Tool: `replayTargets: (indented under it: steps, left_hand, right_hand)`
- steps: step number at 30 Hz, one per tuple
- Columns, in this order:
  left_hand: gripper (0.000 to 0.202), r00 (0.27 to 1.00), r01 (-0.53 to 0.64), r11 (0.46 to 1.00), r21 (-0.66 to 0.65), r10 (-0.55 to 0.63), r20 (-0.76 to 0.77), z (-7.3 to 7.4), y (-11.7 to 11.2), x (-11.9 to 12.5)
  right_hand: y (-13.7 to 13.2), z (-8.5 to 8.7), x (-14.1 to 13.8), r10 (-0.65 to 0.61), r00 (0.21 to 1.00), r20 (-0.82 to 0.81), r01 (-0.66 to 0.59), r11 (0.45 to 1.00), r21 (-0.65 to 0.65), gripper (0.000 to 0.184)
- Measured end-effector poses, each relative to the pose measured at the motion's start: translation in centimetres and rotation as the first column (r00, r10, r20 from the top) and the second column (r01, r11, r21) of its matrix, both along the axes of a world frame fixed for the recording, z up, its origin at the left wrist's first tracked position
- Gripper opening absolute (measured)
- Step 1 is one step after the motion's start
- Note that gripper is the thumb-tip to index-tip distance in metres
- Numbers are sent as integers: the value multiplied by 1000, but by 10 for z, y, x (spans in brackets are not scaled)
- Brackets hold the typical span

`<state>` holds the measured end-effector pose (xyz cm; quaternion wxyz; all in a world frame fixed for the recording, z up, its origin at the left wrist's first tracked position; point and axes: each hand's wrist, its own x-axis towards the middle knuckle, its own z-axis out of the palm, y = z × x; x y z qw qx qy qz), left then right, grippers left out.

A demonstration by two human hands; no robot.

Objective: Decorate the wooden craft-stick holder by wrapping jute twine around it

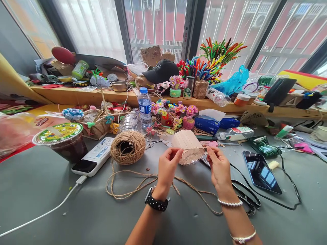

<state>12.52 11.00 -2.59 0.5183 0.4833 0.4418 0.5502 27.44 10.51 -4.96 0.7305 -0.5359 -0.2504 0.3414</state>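
My left hand (167, 168), with a dark dotted watch band at the wrist, is closed in a pinch on one end of a short stretch of jute twine (193, 148). My right hand (219, 168) pinches the other end, so the twine runs across between the fingertips. Just behind it is a round piece faced with pale craft sticks (187, 140), with a clear, shiny rim towards me. Whether the twine touches this piece I cannot tell. A ball of jute twine (136, 146) sits to the left, its loose strand (138, 186) looping over the table beneath my wrists.
Left of the twine ball are a white power bank (95, 158) with a cable and a lidded drink cup (68, 149). Scissors (151, 143) and a water bottle (144, 107) stand behind. At right lie a phone (262, 172), eyeglasses (246, 200) and a black cord (270, 203).
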Motion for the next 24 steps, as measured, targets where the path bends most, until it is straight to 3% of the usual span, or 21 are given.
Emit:
replayTargets:
  steps: [9, 17, 20, 24]
  left_hand:
    - [33, 999, -31, 992, -126, 34, 21, -11, 5, 7]
    - [76, 995, -100, 954, -283, 90, -51, -27, 11, 6]
    - [76, 999, -35, 963, -267, 35, -5, -30, 12, 6]
    - [59, 974, 164, 971, -175, -131, 183, -30, 13, 7]
  right_hand:
    - [3, -7, -9, 16, 999, -49, -17, 1000, -21, 33]
    - [3, -9, -14, 56, 992, -113, -56, 998, 3, 34]
    - [1, -10, -14, 80, 990, -117, -78, 997, 25, 33]
    - [-2, -3, -19, 107, 990, -89, -100, 992, 78, 30]
